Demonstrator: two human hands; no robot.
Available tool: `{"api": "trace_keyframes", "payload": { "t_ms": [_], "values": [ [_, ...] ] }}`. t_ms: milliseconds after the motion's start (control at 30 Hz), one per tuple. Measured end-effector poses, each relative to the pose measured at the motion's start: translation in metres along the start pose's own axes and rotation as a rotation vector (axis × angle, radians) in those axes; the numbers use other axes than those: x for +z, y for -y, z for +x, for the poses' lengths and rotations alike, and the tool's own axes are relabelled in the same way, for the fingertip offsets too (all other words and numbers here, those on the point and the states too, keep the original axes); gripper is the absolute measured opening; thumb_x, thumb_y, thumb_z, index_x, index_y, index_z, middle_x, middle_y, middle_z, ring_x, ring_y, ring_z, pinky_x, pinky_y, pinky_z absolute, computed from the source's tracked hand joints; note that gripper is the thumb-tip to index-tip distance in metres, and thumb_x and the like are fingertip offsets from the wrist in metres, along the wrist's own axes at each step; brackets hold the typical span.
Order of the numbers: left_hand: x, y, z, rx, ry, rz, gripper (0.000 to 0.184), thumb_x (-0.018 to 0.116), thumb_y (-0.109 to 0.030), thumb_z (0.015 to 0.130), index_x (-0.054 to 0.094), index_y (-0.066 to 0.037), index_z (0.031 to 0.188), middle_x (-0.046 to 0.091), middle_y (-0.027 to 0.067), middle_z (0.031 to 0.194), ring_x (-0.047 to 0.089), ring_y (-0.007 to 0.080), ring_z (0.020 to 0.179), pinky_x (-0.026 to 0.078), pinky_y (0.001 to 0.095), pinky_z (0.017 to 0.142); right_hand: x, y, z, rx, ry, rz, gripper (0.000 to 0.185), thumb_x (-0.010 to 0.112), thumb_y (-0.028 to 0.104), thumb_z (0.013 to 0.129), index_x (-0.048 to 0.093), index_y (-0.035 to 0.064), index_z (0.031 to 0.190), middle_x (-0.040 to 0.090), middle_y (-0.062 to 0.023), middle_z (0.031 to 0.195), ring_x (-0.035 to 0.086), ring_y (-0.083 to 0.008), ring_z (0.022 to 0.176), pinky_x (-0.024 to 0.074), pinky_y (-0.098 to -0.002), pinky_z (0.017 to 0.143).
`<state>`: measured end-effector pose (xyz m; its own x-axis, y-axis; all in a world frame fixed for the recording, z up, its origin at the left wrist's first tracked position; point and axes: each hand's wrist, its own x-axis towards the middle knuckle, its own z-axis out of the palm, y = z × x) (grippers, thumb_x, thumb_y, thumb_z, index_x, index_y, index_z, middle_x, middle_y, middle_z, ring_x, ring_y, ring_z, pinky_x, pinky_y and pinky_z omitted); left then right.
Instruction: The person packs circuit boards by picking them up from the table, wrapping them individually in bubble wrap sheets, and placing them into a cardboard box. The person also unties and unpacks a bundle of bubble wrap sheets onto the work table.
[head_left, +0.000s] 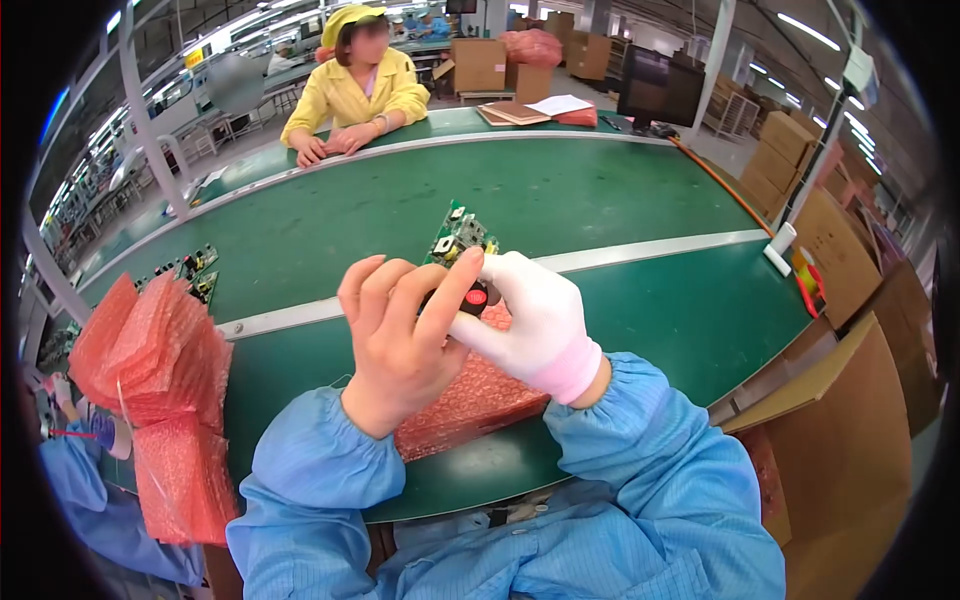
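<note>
My bare left hand [400,330] and my white-gloved right hand [535,315] meet in front of me, above the green table. Between their fingers is a small black round object [466,299] with a red centre; its kind is unclear. A green circuit board [458,232] carrying several parts juts out just beyond the fingertips. The right thumb and fingers are closed around the black object and the board's near edge. The left fingers are bent, with the index finger along the black object; the thumb is mostly hidden. Pink bubble wrap [465,400] lies under both hands.
A stack of pink bubble-wrap bags [160,370] stands at left, beside more circuit boards [195,270]. A metal rail [640,255] crosses the table. A person in yellow [360,95] sits opposite; a blue sleeve [125,525] shows lower left. Cardboard boxes [850,400] stand at right.
</note>
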<state>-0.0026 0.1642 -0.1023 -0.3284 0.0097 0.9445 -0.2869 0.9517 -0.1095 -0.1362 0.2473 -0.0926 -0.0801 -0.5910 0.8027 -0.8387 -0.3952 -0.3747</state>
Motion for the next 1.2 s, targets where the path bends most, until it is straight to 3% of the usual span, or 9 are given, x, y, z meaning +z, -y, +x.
{"api": "trace_keyframes", "payload": {
  "t_ms": [167,300,333,433,567,600,733,867,1200],
  "values": [
    [0.014,-0.002,-0.009,-0.002,0.110,0.057,0.057,0.072,-0.012,0.066,0.064,-0.013,0.122,0.059,0.0009,0.104,0.054,0.0209,0.100,0.035,0.0469,0.100,0.006,-0.019,-0.004,0.050,0.098,-0.024,0.033,0.072,0.013,0.078,0.063,0.0054,0.109,0.059,-0.0108,0.082,0.059,-0.0266,0.068,0.0494,-0.0337,0.063],
    [0.010,-0.018,-0.018,-0.197,0.449,-0.097,0.085,0.081,-0.030,0.070,0.042,-0.011,0.143,0.042,0.0196,0.141,0.037,0.0420,0.132,0.021,0.0616,0.110,-0.005,-0.056,-0.004,0.074,-0.071,-0.067,0.035,0.067,0.003,0.081,0.060,0.0044,0.116,0.061,-0.0120,0.095,0.061,-0.0223,0.077,0.0507,-0.0310,0.069],
    [0.011,-0.016,-0.029,-0.233,0.648,-0.145,0.096,0.078,-0.045,0.074,0.030,-0.012,0.150,0.027,0.0260,0.151,0.023,0.0485,0.140,0.013,0.0650,0.112,-0.011,-0.068,-0.004,0.078,-0.123,-0.088,0.036,0.067,0.002,0.082,0.059,0.0043,0.117,0.061,-0.0118,0.097,0.061,-0.0206,0.079,0.0508,-0.0299,0.071],
    [0.024,-0.006,-0.059,-0.155,1.185,-0.192,0.095,0.072,-0.052,0.077,0.028,-0.012,0.151,0.024,0.0259,0.153,0.020,0.0500,0.141,0.011,0.0649,0.112,-0.030,-0.104,-0.016,0.143,-0.214,-0.035,0.039,0.067,0.001,0.083,0.058,0.0032,0.122,0.061,-0.0071,0.101,0.058,-0.0138,0.081,0.0490,-0.0261,0.074],
    [0.013,0.048,-0.038,0.058,1.338,-0.429,0.090,0.069,-0.053,0.079,0.030,-0.014,0.151,0.023,0.0230,0.155,0.019,0.0456,0.143,0.015,0.0606,0.114,-0.040,-0.127,-0.031,0.272,-0.218,0.032,0.044,0.067,0.000,0.084,0.056,0.0014,0.126,0.062,-0.0042,0.101,0.057,-0.0100,0.083,0.0482,-0.0242,0.077],
    [0.008,0.057,-0.030,0.103,1.348,-0.435,0.087,0.072,-0.047,0.079,0.034,-0.012,0.149,0.027,0.0215,0.155,0.022,0.0413,0.144,0.020,0.0554,0.115,-0.041,-0.131,-0.034,0.310,-0.222,0.053,0.045,0.067,-0.001,0.084,0.055,0.0010,0.127,0.062,-0.0039,0.101,0.057,-0.0097,0.083,0.0483,-0.0242,0.078],
    [-0.002,0.061,-0.011,-0.321,1.140,-0.652,0.085,0.080,-0.035,0.076,0.040,-0.007,0.146,0.033,0.0204,0.152,0.028,0.0395,0.142,0.023,0.0479,0.115,-0.034,-0.124,-0.037,0.294,-0.248,0.118,0.049,0.068,-0.001,0.081,0.054,0.0003,0.129,0.064,-0.0057,0.105,0.058,-0.0108,0.087,0.0491,-0.0260,0.082],
    [0.013,0.023,-0.050,-0.023,1.224,-0.299,0.074,0.065,-0.045,0.087,0.039,-0.009,0.146,0.033,0.0209,0.151,0.026,0.0424,0.141,0.022,0.0588,0.112,-0.033,-0.114,-0.039,0.149,-0.232,0.035,0.053,0.069,-0.002,0.079,0.052,0.0008,0.129,0.065,-0.0082,0.110,0.060,-0.0133,0.089,0.0492,-0.0281,0.083],
    [0.022,0.036,-0.040,-0.286,0.809,-0.146,0.036,0.048,-0.025,0.099,0.056,-0.007,0.129,0.045,0.0140,0.145,0.033,0.0368,0.139,0.024,0.0567,0.112,-0.036,-0.071,-0.051,0.006,-0.165,-0.062,0.057,0.069,-0.006,0.072,0.052,-0.0012,0.127,0.065,-0.0114,0.106,0.062,-0.0190,0.086,0.0492,-0.0317,0.081]
  ]
}}
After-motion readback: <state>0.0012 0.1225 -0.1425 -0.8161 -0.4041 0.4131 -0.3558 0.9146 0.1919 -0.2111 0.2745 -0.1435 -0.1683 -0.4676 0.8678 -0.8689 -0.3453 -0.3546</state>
